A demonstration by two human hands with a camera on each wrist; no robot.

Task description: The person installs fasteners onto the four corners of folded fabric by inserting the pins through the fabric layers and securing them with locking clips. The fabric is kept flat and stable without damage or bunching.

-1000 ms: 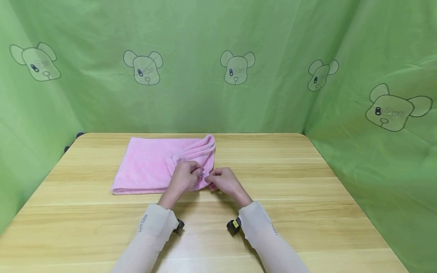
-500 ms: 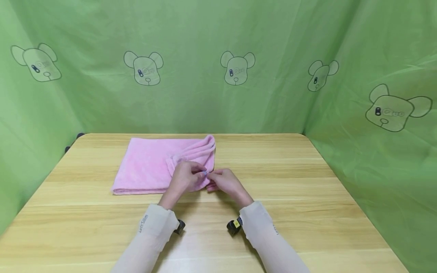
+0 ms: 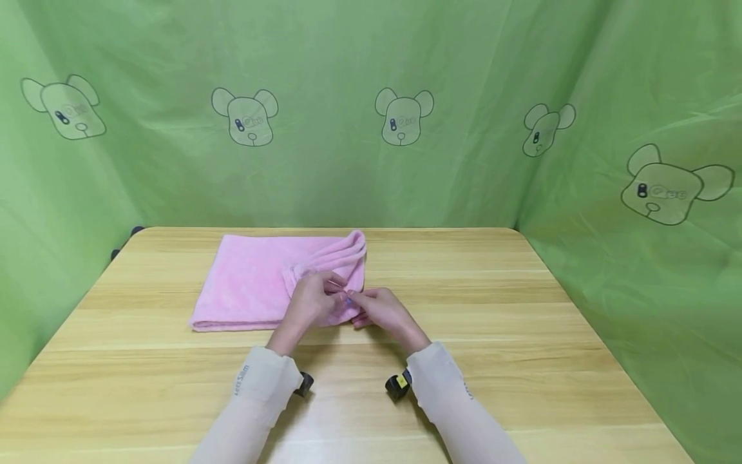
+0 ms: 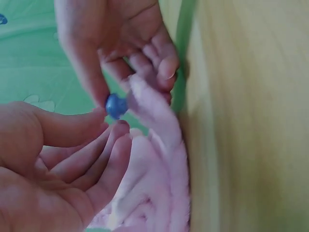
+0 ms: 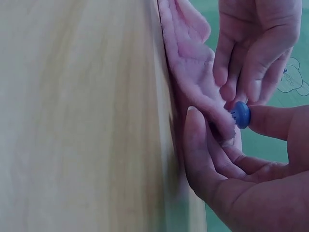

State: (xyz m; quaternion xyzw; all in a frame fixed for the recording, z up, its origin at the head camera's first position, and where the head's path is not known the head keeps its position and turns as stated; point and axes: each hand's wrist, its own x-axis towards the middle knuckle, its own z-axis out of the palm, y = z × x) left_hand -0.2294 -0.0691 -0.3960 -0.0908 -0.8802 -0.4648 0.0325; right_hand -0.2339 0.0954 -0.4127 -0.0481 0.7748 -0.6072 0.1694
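A folded pink plush cloth [image 3: 249, 277] lies on the table, its right part gathered in creases. At its near right corner, my right hand [image 3: 385, 312] pinches a small blue round-headed piece [image 5: 242, 115] against the cloth, with the thumb on the round head and the fingers behind the fabric. The blue piece [image 4: 116, 106] has a narrower stem side facing the cloth edge. My left hand [image 3: 310, 301] is over the gathered part, its fingers fairly straight and its thumb tip close beside the blue head; whether it touches cannot be made out.
A pale wooden table [image 3: 493, 367] extends around the cloth. Green curtains [image 3: 324, 174] with printed bear heads hang behind it and on both sides. Dark wrist cameras [image 3: 397, 385] sit under both cuffs. Small dark objects [image 3: 136, 230] show beyond the far left corner.
My left fingertips have loosened and drawn slightly away from the blue piece. My right thumb has come onto its head. The cloth has hardly moved.
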